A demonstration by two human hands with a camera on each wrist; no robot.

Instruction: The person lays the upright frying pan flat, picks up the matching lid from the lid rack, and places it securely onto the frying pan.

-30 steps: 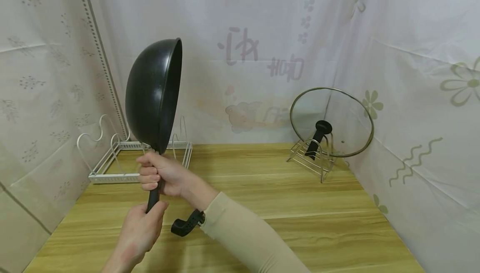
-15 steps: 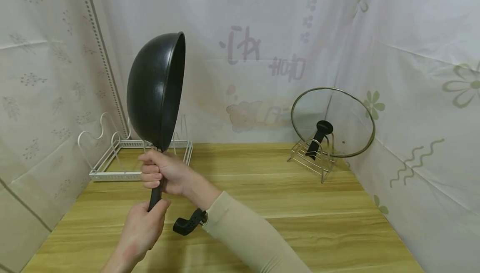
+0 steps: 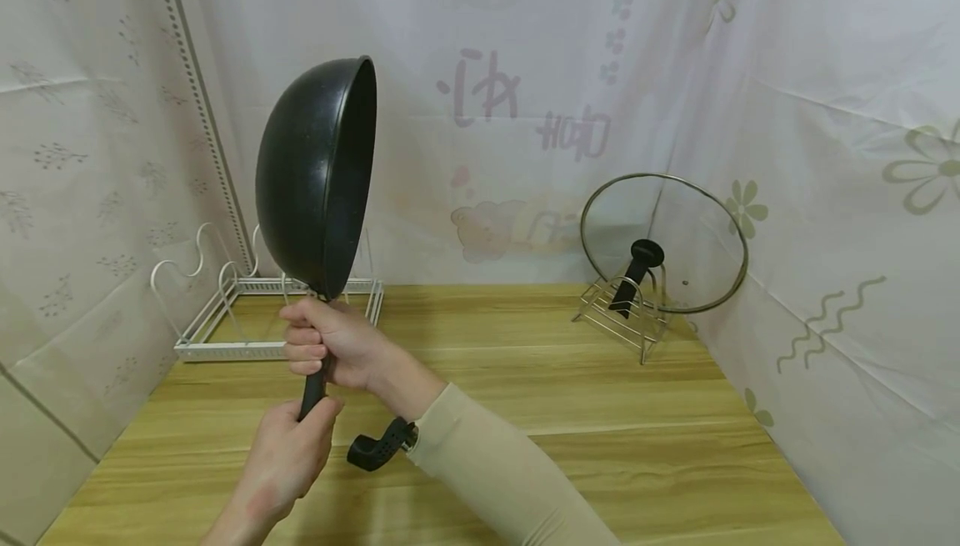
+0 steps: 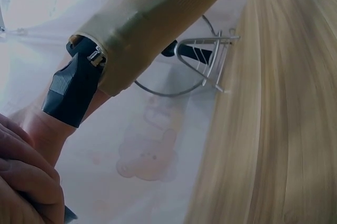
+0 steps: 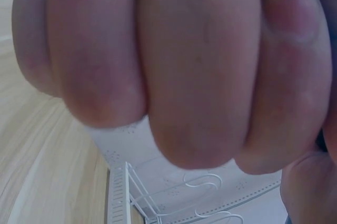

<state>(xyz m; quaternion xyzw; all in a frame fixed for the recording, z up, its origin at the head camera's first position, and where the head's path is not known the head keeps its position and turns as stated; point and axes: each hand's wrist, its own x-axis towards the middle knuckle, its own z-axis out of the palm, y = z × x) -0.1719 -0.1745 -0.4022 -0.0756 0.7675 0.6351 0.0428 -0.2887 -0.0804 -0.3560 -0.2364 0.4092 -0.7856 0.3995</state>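
Observation:
A black wok (image 3: 300, 171) is held up on its side in the head view, its open mouth facing right and its handle (image 3: 312, 392) pointing down. My right hand (image 3: 341, 346) grips the handle just below the bowl. Lower down, my left hand (image 3: 288, 450) holds the same handle, thumb along it. The curled fingers of the right hand (image 5: 174, 66) fill the right wrist view and hide most of the handle. At the lower left of the left wrist view, the left hand's curled fingers (image 4: 29, 179) show.
Behind the wok stands a white wire rack (image 3: 232, 352) on the wooden table (image 3: 525, 413). At the back right a small metal stand (image 3: 618, 329) bears a glass lid (image 3: 697, 237) with a black knob. A black wrist device (image 3: 378, 444) hangs at the right wrist. Patterned curtains surround the table.
Both hands have shifted the wok slightly up and to the right in the head view. Their grip on the handle looks the same. Rack and lid stay in place.

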